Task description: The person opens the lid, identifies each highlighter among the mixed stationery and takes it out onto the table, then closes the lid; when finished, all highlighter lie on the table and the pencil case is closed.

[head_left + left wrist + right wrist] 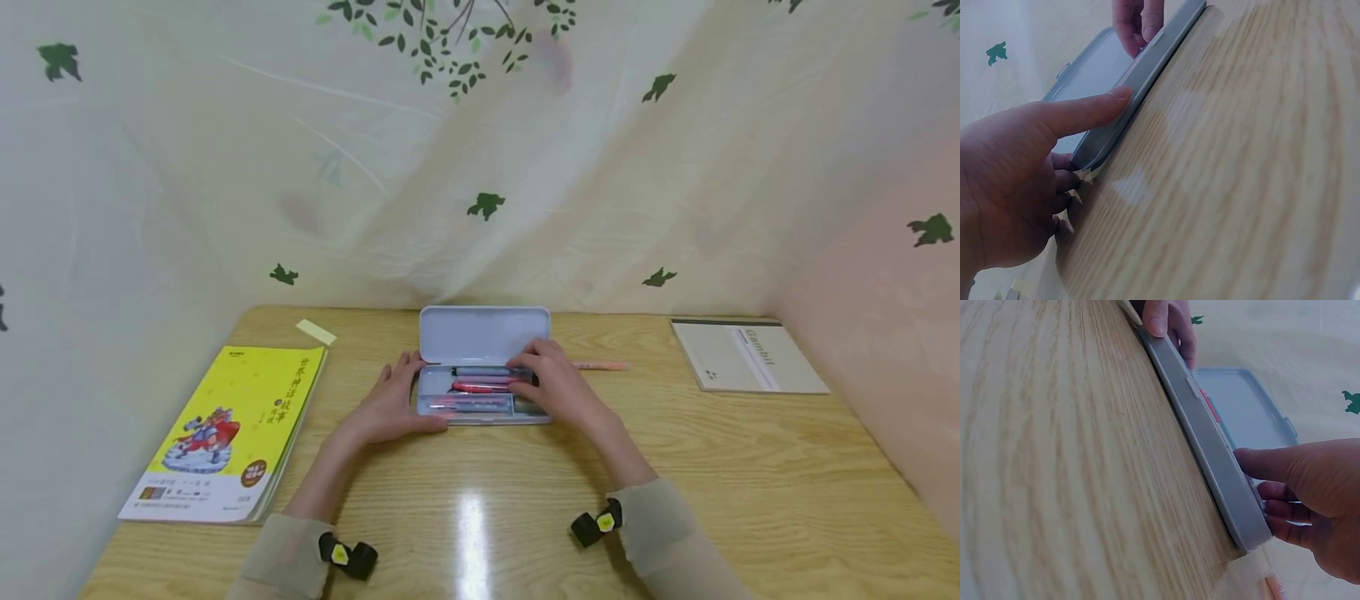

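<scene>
A pale blue-grey pencil case [483, 421] lies on the table with its lid [484, 335] raised at the back. Several pens, including a red pen [480, 388], lie lengthwise inside, and a clear pack of thin coloured sticks [468, 405] fills the front compartment. My left hand [386, 408] grips the case's left end. In the left wrist view its thumb [1094, 114] presses the front wall. My right hand [558, 387] reaches into the right end, thumb and fingers around the pens' right ends; whether they pinch one is hidden.
A yellow book [240, 417] lies at the left, with a pale eraser-like strip [316, 332] behind it. One orange-pink pen [603, 366] lies right of the case. A grey-white notebook [727, 367] is at the back right. A patterned curtain [375, 208] hangs behind the table.
</scene>
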A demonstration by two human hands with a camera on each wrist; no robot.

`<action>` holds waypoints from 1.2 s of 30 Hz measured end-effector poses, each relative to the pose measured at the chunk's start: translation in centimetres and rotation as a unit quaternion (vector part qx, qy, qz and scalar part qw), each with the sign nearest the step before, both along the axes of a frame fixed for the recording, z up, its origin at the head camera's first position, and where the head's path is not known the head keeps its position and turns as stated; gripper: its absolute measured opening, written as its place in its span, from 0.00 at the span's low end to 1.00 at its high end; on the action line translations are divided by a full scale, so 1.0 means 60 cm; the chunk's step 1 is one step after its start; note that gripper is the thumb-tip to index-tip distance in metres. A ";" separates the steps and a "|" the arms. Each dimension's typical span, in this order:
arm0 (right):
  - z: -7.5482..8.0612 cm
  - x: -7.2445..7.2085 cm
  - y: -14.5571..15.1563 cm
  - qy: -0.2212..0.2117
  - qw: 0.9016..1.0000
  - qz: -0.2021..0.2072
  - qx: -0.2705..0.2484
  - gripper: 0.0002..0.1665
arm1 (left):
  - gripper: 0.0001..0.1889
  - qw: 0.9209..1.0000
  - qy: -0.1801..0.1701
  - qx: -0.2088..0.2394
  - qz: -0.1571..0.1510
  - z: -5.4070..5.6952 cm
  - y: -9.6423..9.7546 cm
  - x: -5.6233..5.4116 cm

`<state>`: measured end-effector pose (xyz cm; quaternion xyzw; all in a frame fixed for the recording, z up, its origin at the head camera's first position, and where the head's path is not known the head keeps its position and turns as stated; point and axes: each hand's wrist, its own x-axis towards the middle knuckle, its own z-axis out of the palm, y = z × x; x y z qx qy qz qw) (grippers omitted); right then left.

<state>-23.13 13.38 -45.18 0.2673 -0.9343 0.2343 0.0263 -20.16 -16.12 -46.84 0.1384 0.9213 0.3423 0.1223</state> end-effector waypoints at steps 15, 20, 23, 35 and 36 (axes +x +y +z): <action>0.001 0.003 -0.001 -0.020 1.000 -0.005 0.001 0.16 | 0.57 1.000 -0.007 -0.002 0.008 -0.002 0.000 0.001; 0.004 0.005 -0.001 -0.028 1.000 -0.002 0.003 0.16 | 0.57 1.000 -0.010 -0.001 0.009 -0.002 0.001 0.001; 0.005 0.005 -0.001 -0.027 1.000 0.000 0.004 0.16 | 0.57 1.000 -0.009 -0.002 0.007 0.000 0.000 0.001; 0.006 0.006 -0.004 0.001 1.000 0.010 0.007 0.12 | 0.57 1.000 -0.012 -0.002 0.008 0.002 0.001 0.002; 0.006 0.006 -0.003 0.002 1.000 0.010 0.009 0.11 | 0.57 1.000 -0.012 -0.002 0.008 0.002 0.001 0.002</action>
